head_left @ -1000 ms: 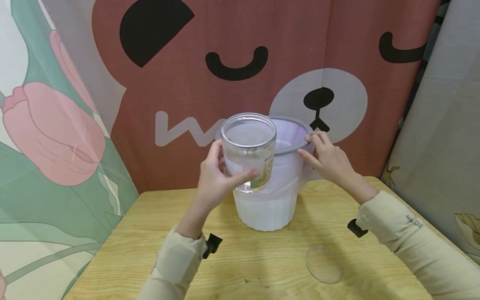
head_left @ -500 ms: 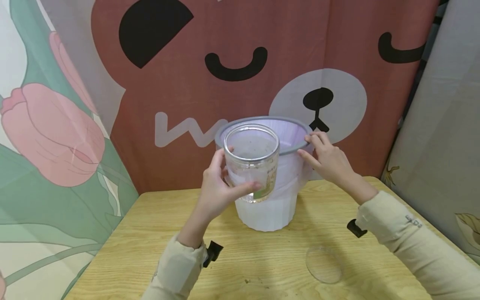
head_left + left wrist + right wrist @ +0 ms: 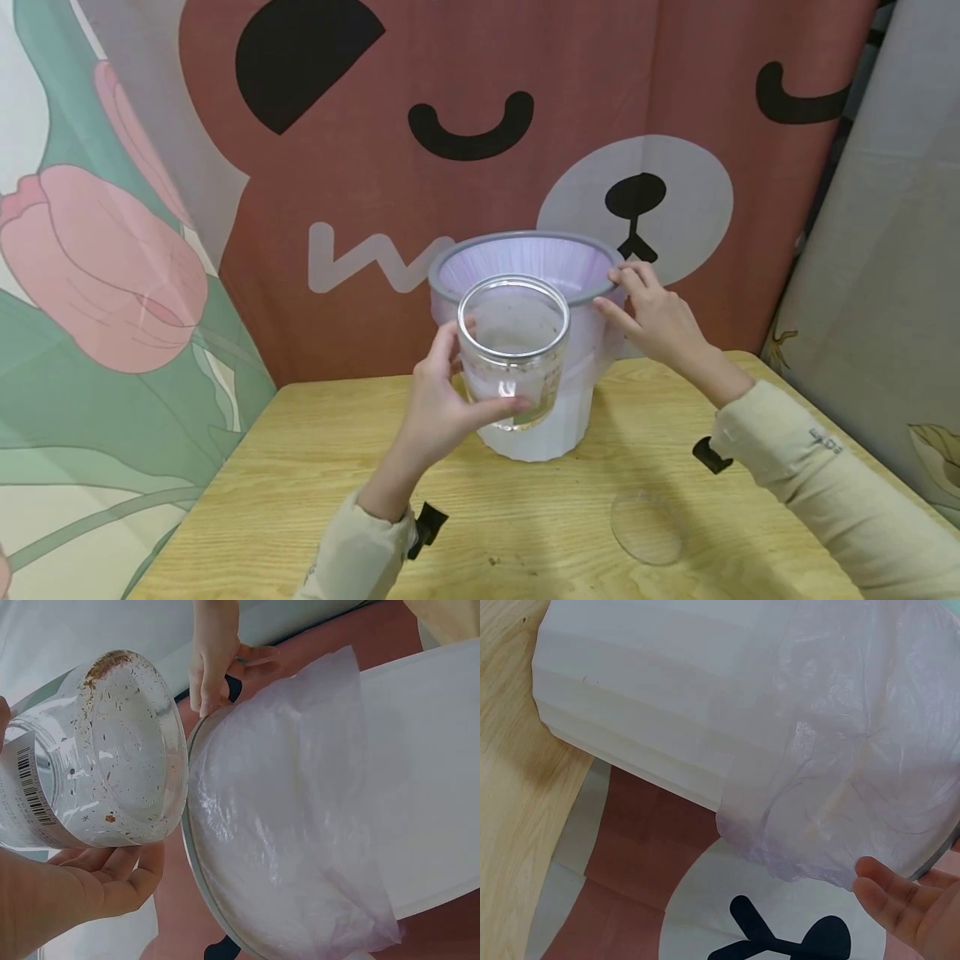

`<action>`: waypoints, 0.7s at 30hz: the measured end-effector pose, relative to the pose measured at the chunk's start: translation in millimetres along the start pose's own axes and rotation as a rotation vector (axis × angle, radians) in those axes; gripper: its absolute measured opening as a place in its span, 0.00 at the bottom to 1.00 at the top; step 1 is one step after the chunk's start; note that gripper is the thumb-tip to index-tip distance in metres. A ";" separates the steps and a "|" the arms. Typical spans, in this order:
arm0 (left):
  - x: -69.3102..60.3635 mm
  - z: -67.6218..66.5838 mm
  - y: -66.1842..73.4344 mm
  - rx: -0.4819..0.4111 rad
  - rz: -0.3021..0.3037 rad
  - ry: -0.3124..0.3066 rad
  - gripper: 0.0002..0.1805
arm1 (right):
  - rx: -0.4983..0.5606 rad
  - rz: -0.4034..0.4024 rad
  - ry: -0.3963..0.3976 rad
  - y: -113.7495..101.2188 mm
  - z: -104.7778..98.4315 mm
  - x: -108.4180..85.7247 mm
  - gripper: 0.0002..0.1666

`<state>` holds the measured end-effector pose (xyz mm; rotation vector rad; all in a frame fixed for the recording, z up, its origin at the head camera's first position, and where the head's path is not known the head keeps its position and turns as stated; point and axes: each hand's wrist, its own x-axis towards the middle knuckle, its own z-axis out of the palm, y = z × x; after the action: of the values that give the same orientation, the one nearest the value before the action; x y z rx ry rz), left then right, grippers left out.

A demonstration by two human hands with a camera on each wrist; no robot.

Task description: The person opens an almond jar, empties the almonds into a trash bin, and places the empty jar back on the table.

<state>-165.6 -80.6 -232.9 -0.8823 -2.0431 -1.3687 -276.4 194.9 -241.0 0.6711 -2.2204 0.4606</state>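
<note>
My left hand [image 3: 438,408] grips a clear plastic jar [image 3: 513,379] with a shiny metal rim, thumb in front and fingers round the far side. The jar is held up, mouth uppermost, before a white trash bin [image 3: 528,443]. In the left wrist view brown crumbs cling to the jar's base [image 3: 131,742], and a barcode label [image 3: 31,787] shows on its side. A thin purple bag [image 3: 840,750] lines the bin and folds over its grey rim [image 3: 480,242]. My right hand [image 3: 663,321] holds that rim at the right, its thumb outside.
A clear round lid [image 3: 648,527] lies on the wooden table [image 3: 315,467], at the front right. Small crumbs [image 3: 493,562] lie near the table's front. Behind the bin hangs a curtain [image 3: 360,175] with a bear print.
My left hand has lowered the jar and drawn it slightly right and closer, so more of the bin's mouth shows. The right hand has stayed on the rim.
</note>
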 end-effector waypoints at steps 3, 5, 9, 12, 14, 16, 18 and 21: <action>-2.4 2.7 -0.6 -0.018 -0.004 -0.019 0.44 | 0.002 0.001 0.003 -0.3 -0.2 0.0 0.27; -4.1 4.6 -0.9 -0.033 -0.005 -0.029 0.44 | 0.003 0.001 0.006 -0.3 -0.3 0.0 0.27; -6.7 8.3 -1.9 -0.052 0.001 -0.044 0.44 | 0.004 0.000 0.008 -0.3 -0.2 0.1 0.27; -8.6 11.0 -3.1 -0.055 0.005 -0.051 0.44 | 0.005 0.001 0.008 0.0 -0.1 0.1 0.27; -10.2 12.4 -3.5 -0.061 0.005 -0.058 0.44 | 0.006 0.001 0.010 0.2 -0.1 -0.1 0.27; -11.9 13.9 -4.1 -0.069 0.006 -0.065 0.44 | 0.006 0.003 0.012 0.4 -0.1 -0.2 0.27; -13.7 15.4 -4.4 -0.077 0.003 -0.072 0.43 | 0.005 0.003 0.015 0.4 -0.1 -0.3 0.27; -16.7 17.7 -6.0 -0.077 -0.013 -0.082 0.43 | 0.005 0.004 0.017 0.1 0.0 -0.4 0.27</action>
<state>-160.5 -69.5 -254.8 -0.9743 -2.0723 -1.4490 -276.2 195.1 -241.3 0.6629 -2.2060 0.4719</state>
